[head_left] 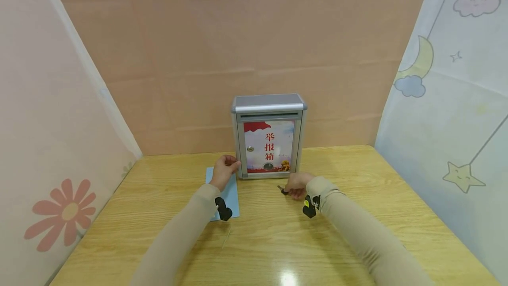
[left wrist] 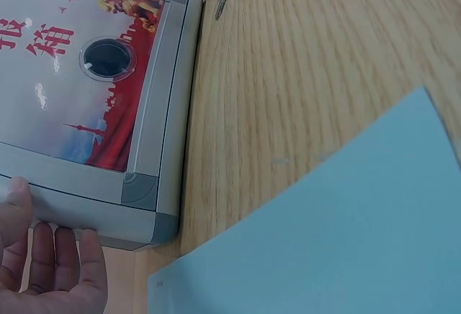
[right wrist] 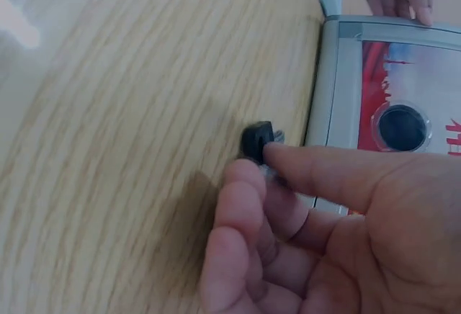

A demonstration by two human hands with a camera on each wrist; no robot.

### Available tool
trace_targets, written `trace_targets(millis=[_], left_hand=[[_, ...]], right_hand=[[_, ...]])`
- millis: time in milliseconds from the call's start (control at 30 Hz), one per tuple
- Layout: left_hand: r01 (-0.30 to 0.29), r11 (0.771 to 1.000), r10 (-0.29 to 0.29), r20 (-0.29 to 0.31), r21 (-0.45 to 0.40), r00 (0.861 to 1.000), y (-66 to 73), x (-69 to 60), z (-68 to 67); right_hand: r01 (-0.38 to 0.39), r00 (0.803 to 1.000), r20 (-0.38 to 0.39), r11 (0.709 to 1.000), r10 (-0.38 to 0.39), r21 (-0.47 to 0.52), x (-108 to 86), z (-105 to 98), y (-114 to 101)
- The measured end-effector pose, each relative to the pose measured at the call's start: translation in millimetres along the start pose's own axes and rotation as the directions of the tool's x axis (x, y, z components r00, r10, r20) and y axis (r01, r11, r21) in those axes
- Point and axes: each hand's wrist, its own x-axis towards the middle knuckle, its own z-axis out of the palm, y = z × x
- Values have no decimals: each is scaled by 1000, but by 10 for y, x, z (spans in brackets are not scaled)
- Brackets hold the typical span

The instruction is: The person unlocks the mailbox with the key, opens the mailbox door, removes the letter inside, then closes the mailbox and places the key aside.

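Note:
A silver metal box (head_left: 269,103) with a printed front panel, a top slot and a round lock (head_left: 250,148) stands upright on the table. At its left side, my left hand (head_left: 223,173) touches the edge; in the left wrist view the thumb (left wrist: 20,195) lies on the front frame and the fingers are beside the side wall. My right hand (head_left: 297,184) is low, in front of the box's lower right corner. Between its thumb and forefinger it pinches a small black-headed key (right wrist: 257,140), whose metal blade points away from the hand in the left wrist view.
A light blue sheet (head_left: 232,200) lies on the wooden table (head_left: 158,197), left of the box and partly under my left arm. Behind the box hangs a peach cloth backdrop (head_left: 190,56). Printed cloth walls (head_left: 448,114) stand on either side.

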Motion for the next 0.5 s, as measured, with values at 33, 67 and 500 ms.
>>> trace_targets(millis=[33, 67, 500], left_hand=[[-2, 1000, 2, -1, 1, 1000, -1, -1, 2], [-3, 1000, 3, -1, 3, 1000, 1, -5, 5], [-114, 916, 62, 147, 383, 987, 138, -28, -411]], right_hand=[[-4, 1000, -6, 1000, 4, -11, -11, -4, 2], [-4, 1000, -12, 1000, 4, -26, -18, -8, 8], [102, 961, -218, 951, -170, -291, -451, -718, 142]])
